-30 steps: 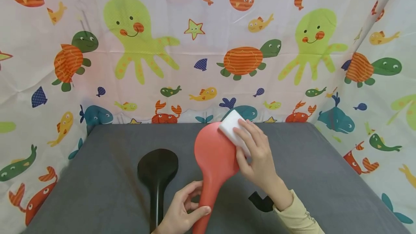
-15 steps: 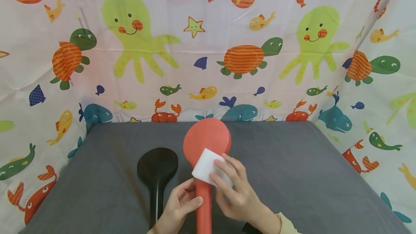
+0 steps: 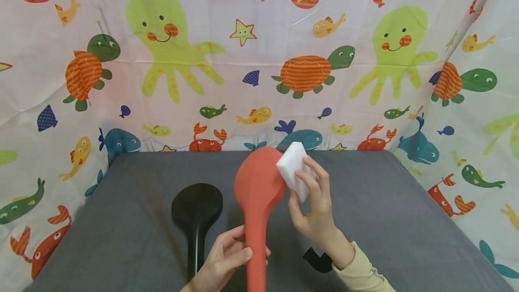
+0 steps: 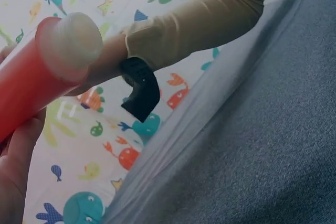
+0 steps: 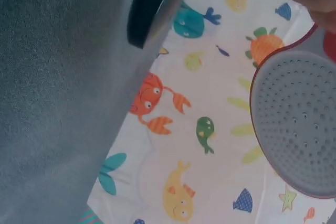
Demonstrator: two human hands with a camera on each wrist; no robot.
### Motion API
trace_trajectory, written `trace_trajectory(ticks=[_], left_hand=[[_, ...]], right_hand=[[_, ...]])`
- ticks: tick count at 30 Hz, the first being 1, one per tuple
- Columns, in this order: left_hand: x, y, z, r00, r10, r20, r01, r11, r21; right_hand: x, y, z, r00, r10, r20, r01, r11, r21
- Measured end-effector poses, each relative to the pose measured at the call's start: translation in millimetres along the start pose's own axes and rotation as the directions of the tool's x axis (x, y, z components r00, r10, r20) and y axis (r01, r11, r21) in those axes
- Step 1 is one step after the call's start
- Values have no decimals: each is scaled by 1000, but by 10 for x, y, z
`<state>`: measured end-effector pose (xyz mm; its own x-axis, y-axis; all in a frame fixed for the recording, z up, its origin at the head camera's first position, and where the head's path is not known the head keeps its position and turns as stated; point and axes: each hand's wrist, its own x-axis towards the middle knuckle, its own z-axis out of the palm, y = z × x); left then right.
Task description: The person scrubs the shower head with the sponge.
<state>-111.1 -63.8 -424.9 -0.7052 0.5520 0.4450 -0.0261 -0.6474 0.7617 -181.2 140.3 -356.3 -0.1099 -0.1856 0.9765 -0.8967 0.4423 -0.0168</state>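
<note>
The head view shows the smooth back of the red shower (image 3: 259,184); the right wrist view shows its grey nozzle face (image 5: 302,124), and the left wrist view the pale end (image 4: 79,40) of its handle. Held up over the table (image 3: 134,233), the shower points its round head at the far edge, its long axis running almost straight to the near edge. The left hand (image 3: 229,253) grips the handle, thumb on top, fingers curled behind. The right hand (image 3: 314,206), right of the head, pinches the sponge (image 3: 295,170) between thumb and fingers at the head's right rim; whether they touch, I cannot tell. Left of the left hand lies a black shower (image 3: 197,211).
</note>
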Motion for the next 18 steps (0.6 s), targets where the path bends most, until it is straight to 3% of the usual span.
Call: trace_trajectory(ticks=[3, 10, 15, 18], left_hand=[[8, 24, 13, 1000, 3, 13, -3, 1000, -28], [6, 69, 23, 1000, -21, -18, 20, 998, -66], [-15, 7, -29, 1000, -18, 16, 19, 999, -43], [-33, -104, -115, 998, 27, 62, -28, 1000, 13]], right_hand=[[-33, -63, 35, 1000, -12, 4, 12, 1000, 22], [-210, -288, 80, 972, -195, 132, 190, 980, 49], [-164, -203, 11, 979, -185, 92, 184, 983, 11], [-54, -114, -50, 992, -119, 38, 118, 993, 24]])
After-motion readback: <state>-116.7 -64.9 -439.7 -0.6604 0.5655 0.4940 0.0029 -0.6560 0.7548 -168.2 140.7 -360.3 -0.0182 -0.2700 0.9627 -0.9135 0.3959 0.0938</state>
